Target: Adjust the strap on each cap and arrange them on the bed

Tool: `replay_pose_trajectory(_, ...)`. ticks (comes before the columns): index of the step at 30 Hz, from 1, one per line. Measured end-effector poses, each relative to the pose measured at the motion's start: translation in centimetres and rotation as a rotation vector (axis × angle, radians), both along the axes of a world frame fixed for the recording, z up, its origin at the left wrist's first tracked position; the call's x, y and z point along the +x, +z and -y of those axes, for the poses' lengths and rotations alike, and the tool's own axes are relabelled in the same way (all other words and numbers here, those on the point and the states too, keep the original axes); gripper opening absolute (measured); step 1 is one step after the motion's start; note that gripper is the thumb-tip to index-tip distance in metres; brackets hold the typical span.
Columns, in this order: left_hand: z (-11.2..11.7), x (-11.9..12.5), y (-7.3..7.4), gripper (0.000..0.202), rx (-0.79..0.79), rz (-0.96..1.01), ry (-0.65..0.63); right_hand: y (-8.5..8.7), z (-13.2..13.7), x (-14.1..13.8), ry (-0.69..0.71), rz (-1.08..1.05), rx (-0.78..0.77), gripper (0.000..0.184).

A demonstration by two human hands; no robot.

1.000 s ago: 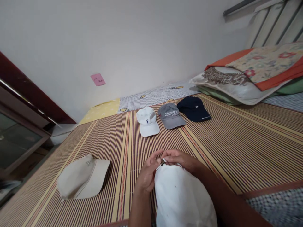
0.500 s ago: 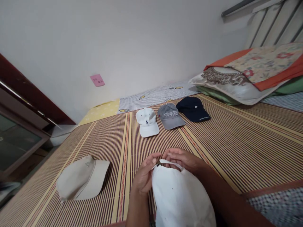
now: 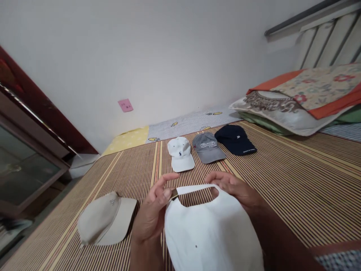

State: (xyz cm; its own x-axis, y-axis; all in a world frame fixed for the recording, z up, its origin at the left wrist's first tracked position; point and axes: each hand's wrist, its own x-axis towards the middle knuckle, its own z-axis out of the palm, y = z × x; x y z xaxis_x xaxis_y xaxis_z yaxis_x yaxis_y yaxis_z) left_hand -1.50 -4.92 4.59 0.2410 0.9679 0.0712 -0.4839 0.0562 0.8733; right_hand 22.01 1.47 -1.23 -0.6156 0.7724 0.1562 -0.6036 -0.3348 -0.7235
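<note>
A white baseball cap (image 3: 208,233) is held up close to me, its back opening and strap facing away. My left hand (image 3: 153,205) pinches the strap at its metal buckle (image 3: 174,193). On the other side, my right hand (image 3: 231,188) grips the cap's edge where the strap (image 3: 194,188) joins it; some of its fingers are hidden behind the cap. A beige cap (image 3: 105,220) lies on its side on the striped mat to the left. Farther off, a white cap with a small dark logo (image 3: 181,153), a grey cap (image 3: 208,147) and a navy cap (image 3: 236,140) sit in a row.
The striped bamboo mat (image 3: 282,180) covers the bed up to a wall. Pillows (image 3: 282,111) with a floral orange cover (image 3: 321,88) are piled at the right, below a radiator (image 3: 329,37). A glass-doored cabinet (image 3: 28,173) stands at the left; a pink note (image 3: 125,105) is on the wall.
Both hands have moved apart, and the cap's strap is now stretched straighter with its back opening wider. The cap has come slightly nearer and the view has shifted a little.
</note>
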Motion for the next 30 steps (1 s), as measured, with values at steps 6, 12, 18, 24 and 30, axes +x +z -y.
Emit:
replay_pose_trajectory(6,-0.8,0.2,3.4,0.049,0.114,-0.115,0.034,6.0,-0.1,1.2,-0.133,0.015,0.157,0.028)
replay_pose_trajectory(12,-1.4,0.6,-0.1,0.048,0.059,-0.181,0.031,4.7,0.0,2.7,-0.235,0.203,0.235,0.025)
replay_pose_trajectory(18,-1.6,0.7,-0.7,0.050,-0.002,-0.214,0.116,3.4,-0.6,1.9,-0.259,0.151,0.101,0.031)
replay_pose_trajectory(24,-1.3,0.7,-1.1,0.047,-0.047,-0.240,0.154,3.5,-1.1,1.9,-0.262,0.121,0.084,0.030)
replay_pose_trajectory(30,-1.3,0.4,-1.9,0.044,-0.005,-0.244,0.103,3.7,-1.0,1.8,-0.305,0.113,0.076,0.030)
